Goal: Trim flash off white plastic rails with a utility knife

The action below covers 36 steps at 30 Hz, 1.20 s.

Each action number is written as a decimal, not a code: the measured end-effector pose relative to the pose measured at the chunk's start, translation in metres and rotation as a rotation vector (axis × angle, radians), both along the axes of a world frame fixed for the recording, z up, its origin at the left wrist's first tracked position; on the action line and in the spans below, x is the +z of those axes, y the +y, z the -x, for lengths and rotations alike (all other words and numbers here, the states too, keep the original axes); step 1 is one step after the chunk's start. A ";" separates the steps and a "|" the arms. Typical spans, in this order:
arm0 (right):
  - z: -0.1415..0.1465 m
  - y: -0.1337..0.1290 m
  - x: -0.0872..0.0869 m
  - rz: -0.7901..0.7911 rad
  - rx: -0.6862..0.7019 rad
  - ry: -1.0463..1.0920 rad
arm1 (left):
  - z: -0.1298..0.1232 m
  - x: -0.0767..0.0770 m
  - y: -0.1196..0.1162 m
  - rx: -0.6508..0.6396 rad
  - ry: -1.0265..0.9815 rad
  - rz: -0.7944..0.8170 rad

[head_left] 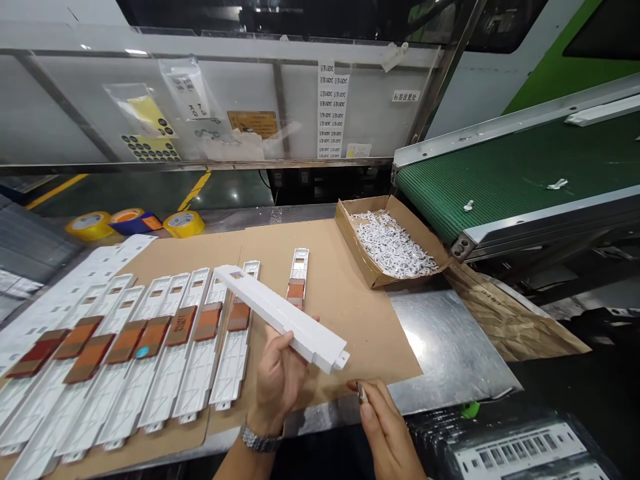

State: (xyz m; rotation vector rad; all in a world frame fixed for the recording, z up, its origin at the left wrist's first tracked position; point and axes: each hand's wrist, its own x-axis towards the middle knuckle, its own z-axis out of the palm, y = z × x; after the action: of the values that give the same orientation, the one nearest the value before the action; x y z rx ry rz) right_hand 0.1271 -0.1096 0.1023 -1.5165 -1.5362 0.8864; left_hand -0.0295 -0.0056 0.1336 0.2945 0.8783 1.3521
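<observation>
My left hand point(281, 377), with a watch on its wrist, is closed around a long white plastic strip point(287, 317). The strip is tilted above the cardboard sheet, its smooth face up and a small tab at its near end. Just right of that end, my right hand point(384, 423) pinches a small shiny metal tool point(361, 392); the fingers cover most of it, so its exact kind cannot be made out. Under and beyond the strip, another white strip point(300, 263) lies with a reddish-brown block point(296, 291) across it.
Several similar strips point(193, 373) with brown blocks lie in a row at left. Tape rolls point(184, 223) stand behind them. A cardboard box point(373, 270) of small white pieces is at back right, beside a green conveyor belt point(510, 177). Black trays point(530, 450) sit at lower right.
</observation>
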 end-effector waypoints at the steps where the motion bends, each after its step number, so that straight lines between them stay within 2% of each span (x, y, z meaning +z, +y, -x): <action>1: 0.001 0.001 -0.001 -0.075 -0.022 -0.057 | 0.001 0.001 -0.001 -0.016 -0.002 -0.016; 5: 0.005 0.001 -0.007 -0.274 -0.075 -0.276 | 0.002 0.001 -0.005 0.010 0.142 -0.101; 8: 0.008 0.000 -0.007 -0.305 -0.115 -0.368 | 0.002 -0.001 -0.008 0.051 0.287 -0.134; 13: 0.011 0.003 -0.002 -0.351 -0.136 -0.503 | 0.001 0.004 -0.012 0.064 0.335 -0.124; 17: 0.013 0.005 -0.001 -0.332 -0.127 -0.551 | 0.000 0.008 -0.014 0.076 0.339 -0.103; 23: 0.016 0.005 -0.002 -0.329 -0.175 -0.588 | 0.000 0.004 -0.014 0.080 0.335 -0.101; 30: 0.016 0.003 -0.003 -0.297 -0.212 -0.682 | -0.003 0.013 -0.017 0.068 0.370 -0.085; 36: 0.016 0.001 0.000 -0.298 -0.196 -0.721 | -0.003 0.013 -0.017 0.075 0.370 -0.087</action>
State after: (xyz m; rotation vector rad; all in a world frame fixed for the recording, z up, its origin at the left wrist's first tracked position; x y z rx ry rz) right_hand 0.1108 -0.1083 0.1024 -1.8146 -1.8561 -0.0362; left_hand -0.0261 -0.0225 0.1470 0.5982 1.1466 1.4314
